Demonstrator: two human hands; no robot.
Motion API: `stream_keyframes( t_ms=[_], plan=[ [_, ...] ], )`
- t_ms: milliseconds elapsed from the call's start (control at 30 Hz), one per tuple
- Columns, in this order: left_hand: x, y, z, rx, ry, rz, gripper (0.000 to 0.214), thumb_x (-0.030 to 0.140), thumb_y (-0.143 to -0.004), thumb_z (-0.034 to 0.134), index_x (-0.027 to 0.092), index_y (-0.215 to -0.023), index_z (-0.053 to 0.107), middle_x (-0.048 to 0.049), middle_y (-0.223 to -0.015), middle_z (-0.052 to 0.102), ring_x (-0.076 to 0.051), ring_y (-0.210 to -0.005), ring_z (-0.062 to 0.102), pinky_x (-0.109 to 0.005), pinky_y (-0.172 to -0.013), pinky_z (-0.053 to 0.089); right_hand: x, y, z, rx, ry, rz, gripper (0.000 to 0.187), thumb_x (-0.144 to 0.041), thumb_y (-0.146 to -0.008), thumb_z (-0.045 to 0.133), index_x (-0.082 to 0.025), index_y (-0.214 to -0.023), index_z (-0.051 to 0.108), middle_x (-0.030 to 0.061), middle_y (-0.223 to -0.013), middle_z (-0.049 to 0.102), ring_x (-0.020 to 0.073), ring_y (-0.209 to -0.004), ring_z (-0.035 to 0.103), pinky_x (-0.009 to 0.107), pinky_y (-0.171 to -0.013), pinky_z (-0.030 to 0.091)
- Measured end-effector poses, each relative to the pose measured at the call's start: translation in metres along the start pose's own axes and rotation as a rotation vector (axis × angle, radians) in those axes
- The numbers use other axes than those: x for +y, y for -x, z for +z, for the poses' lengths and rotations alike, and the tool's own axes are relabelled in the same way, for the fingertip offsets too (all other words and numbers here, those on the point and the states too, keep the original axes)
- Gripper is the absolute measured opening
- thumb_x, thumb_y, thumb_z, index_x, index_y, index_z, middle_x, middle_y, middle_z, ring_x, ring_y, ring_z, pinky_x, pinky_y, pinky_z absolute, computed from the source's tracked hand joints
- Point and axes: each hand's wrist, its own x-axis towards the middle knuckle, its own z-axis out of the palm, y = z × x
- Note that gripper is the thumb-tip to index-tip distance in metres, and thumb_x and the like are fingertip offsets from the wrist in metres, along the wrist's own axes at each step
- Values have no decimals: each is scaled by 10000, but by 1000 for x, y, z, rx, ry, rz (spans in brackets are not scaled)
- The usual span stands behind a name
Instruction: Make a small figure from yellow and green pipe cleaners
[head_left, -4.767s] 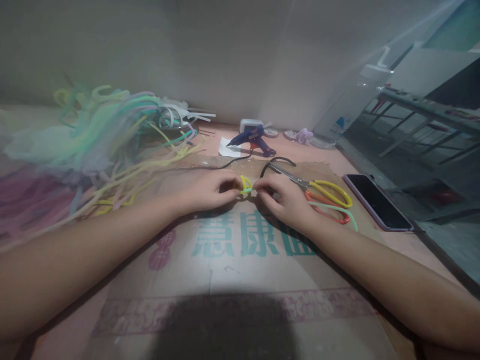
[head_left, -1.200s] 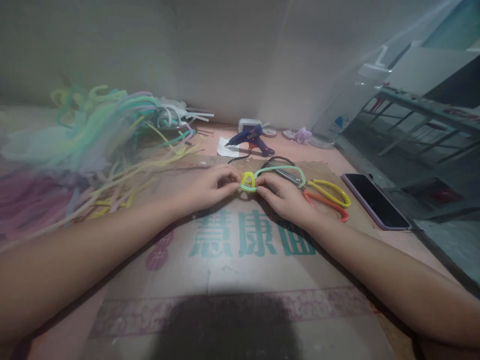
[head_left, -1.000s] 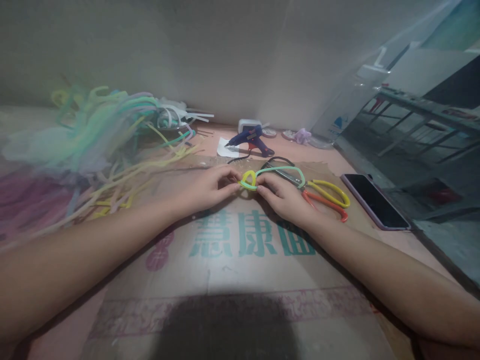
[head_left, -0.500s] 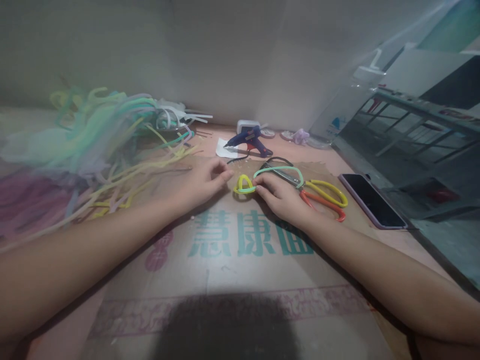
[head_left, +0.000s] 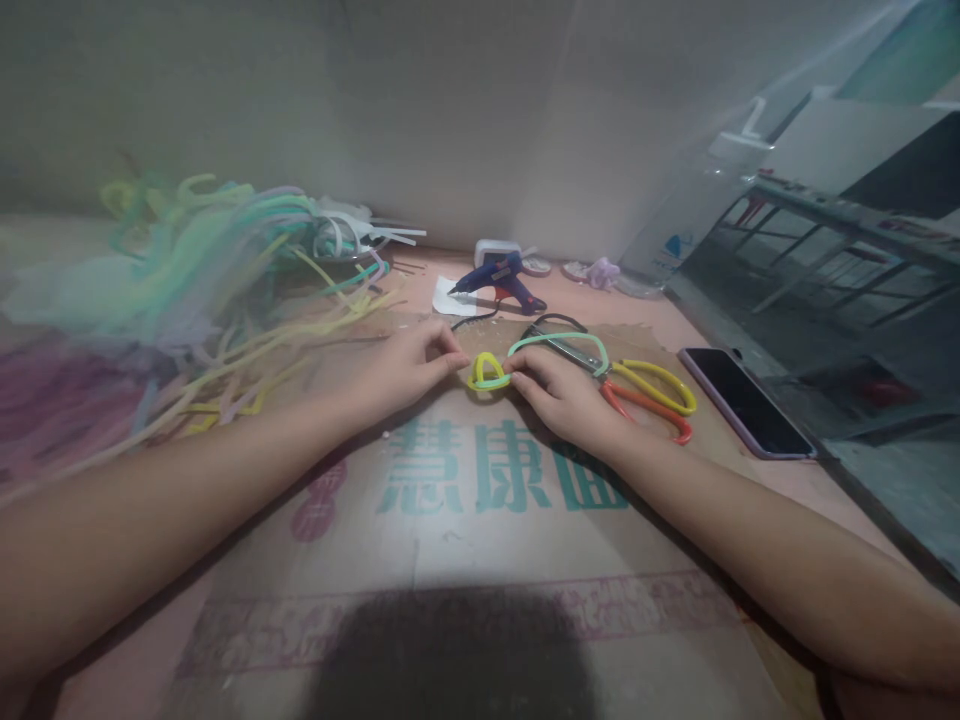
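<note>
My right hand pinches a mint-green pipe cleaner between thumb and fingertips. One part of it arches over the hand, and its other end runs through a small looped piece of yellow pipe cleaner. Just left of the yellow loops is my left hand, its thumb and forefinger brought together in a pinch. What sits between those fingertips is too small to make out, and I cannot tell whether they touch the yellow piece. Both hands rest low over a printed cardboard sheet.
Pliers or shears with yellow and orange handles lie right of my hand, beside a phone. A blue glue gun stands behind. Many pastel pipe cleaners pile up at left. A clear pump bottle stands back right.
My left hand has shifted slightly right, toward the yellow loops, and its thumb and forefinger have drawn closer together. My right hand and the mint-green pipe cleaner are nearly unmoved.
</note>
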Motion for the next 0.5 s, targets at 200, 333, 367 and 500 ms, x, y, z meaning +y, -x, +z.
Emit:
stream_keyframes(
  t_ms=[200,333,367,500],
  plan=[
    [0,0,1,-13,0,-36,270,436,-824,695,185,-796,601,7,-793,655,-164,-734,588,-280,-651,413,-2,0,0,0,-3,18,136,-204,-936,496,-198,-947,632,57,-945,691,210,-908,629,342,-848,460],
    [4,0,1,-82,-21,86,275,427,-919,570,185,-849,679,-17,-860,685,-180,-822,618,-301,-749,446,-2,-1,0,28,-10,40,128,-203,-931,502,-202,-947,630,53,-940,701,215,-901,635,347,-842,462],
    [4,-1,1,-94,-31,123,287,418,-936,541,185,-870,696,-27,-890,692,-187,-853,625,-311,-783,454,-1,-1,0,32,-10,38,127,-203,-930,503,-202,-945,630,54,-938,703,216,-897,636,348,-839,463],
    [1,-2,2,-108,-39,249,252,340,-927,533,178,-966,721,-67,-1009,692,-210,-962,639,-345,-902,474,1,0,2,45,5,15,126,-207,-927,514,-200,-955,636,60,-951,714,220,-905,644,356,-853,464]
  ],
)
